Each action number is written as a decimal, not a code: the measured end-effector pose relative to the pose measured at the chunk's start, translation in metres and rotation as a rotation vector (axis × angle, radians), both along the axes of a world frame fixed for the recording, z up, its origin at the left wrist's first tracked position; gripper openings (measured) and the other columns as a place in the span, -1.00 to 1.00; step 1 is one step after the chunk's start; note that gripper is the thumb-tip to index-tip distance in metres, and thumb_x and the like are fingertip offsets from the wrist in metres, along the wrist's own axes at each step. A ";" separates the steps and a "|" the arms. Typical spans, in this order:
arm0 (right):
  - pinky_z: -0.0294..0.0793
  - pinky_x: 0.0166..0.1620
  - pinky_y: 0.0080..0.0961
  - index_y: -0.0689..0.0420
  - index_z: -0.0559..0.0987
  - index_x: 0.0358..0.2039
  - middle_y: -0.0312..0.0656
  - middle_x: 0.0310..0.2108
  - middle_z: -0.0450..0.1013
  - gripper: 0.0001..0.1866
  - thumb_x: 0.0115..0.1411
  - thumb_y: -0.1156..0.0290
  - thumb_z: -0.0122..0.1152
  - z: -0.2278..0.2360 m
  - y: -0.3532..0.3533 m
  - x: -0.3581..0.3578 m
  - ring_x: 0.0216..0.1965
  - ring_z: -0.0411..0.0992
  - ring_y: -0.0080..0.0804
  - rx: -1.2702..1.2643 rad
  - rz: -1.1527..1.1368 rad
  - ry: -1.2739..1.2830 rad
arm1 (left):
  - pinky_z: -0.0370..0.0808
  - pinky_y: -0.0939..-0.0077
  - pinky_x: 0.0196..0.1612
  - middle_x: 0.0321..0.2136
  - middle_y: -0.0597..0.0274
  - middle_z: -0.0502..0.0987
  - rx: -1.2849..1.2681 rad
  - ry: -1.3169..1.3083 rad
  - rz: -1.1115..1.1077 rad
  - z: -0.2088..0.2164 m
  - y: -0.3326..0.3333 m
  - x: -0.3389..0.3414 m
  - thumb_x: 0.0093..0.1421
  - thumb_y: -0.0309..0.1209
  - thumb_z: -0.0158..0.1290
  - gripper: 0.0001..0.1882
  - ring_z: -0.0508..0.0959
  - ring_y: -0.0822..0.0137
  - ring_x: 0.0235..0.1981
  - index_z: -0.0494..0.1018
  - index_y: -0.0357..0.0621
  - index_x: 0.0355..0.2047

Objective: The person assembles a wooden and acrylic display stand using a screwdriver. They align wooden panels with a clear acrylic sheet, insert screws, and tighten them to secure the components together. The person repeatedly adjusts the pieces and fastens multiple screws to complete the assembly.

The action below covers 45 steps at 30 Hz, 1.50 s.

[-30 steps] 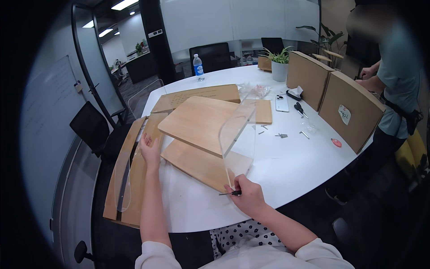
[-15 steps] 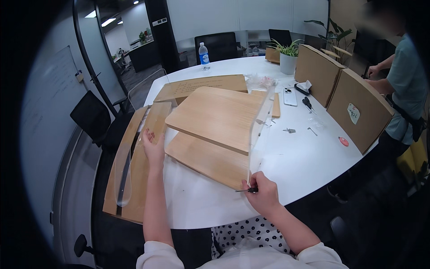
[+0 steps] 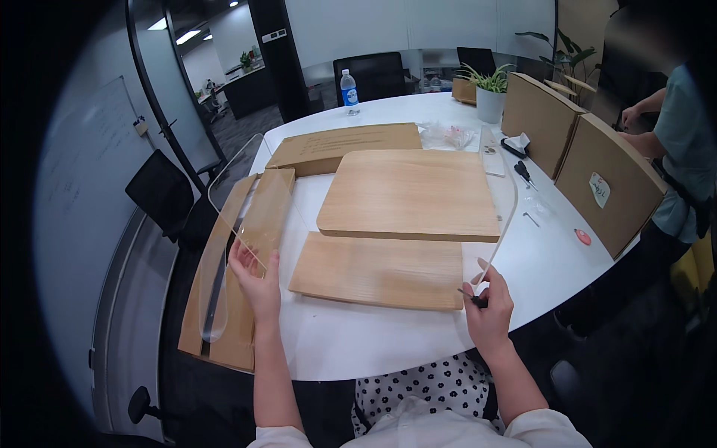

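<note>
A clear plastic panel with rounded corners spans the space between my hands, tilted above the table. My left hand has its fingers and thumb around the panel's near left edge. At the near right edge, my right hand pinches the panel and also holds a small black-handled tool, its thin metal tip pointing left. Two light wood boards lie between the hands: a rounded upper board seen through the panel, and a lower board nearer me.
Long brown pieces lie at the table's left, with a clear rounded strip over them. A flat carton, water bottle and potted plant stand behind. Screwdriver and cardboard panels are right; a person stands beyond.
The clear panel has swung from nearly edge-on to a wider, flatter angle. My right hand has moved right with it; my left has drawn slightly nearer. The upper board appears turned squarer to me.
</note>
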State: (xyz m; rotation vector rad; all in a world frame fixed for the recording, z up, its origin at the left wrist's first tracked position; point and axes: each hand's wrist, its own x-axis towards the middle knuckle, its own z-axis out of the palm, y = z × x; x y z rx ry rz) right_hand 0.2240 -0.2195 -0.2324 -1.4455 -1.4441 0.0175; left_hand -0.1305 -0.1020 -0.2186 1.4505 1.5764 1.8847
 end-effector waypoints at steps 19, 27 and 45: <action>0.57 -0.16 -0.38 0.22 0.46 0.17 0.05 -0.11 0.61 -0.60 0.32 0.64 0.05 -0.007 0.088 0.044 -0.17 0.62 -0.18 0.020 0.197 0.072 | 0.38 0.42 0.17 0.02 -0.08 0.45 0.049 -0.113 -0.118 -0.007 -0.067 0.037 0.44 -0.52 -0.16 -0.64 0.50 0.20 0.04 0.30 -0.46 0.17; 0.31 -0.38 -0.69 0.15 0.48 0.18 -0.26 -0.13 0.64 -0.66 0.42 0.49 0.03 -0.009 0.150 0.043 -0.50 0.20 -0.70 -0.139 0.424 0.254 | 0.27 0.34 0.25 0.41 -0.22 -0.08 0.035 -0.076 -0.054 -0.019 -0.131 0.067 0.41 -0.58 -0.21 -0.55 0.28 0.09 0.31 0.16 -0.48 0.28; 0.36 -0.24 -0.67 0.14 0.50 0.15 -0.28 -0.13 0.53 -0.60 0.30 0.49 0.24 -0.035 0.255 0.034 -0.31 0.35 -0.65 0.107 0.394 0.219 | -0.05 -0.03 0.41 0.40 -0.29 -0.18 0.197 0.316 -0.184 -0.050 -0.167 0.061 0.31 -0.27 0.05 -0.27 -0.05 -0.17 0.43 0.02 -0.36 0.34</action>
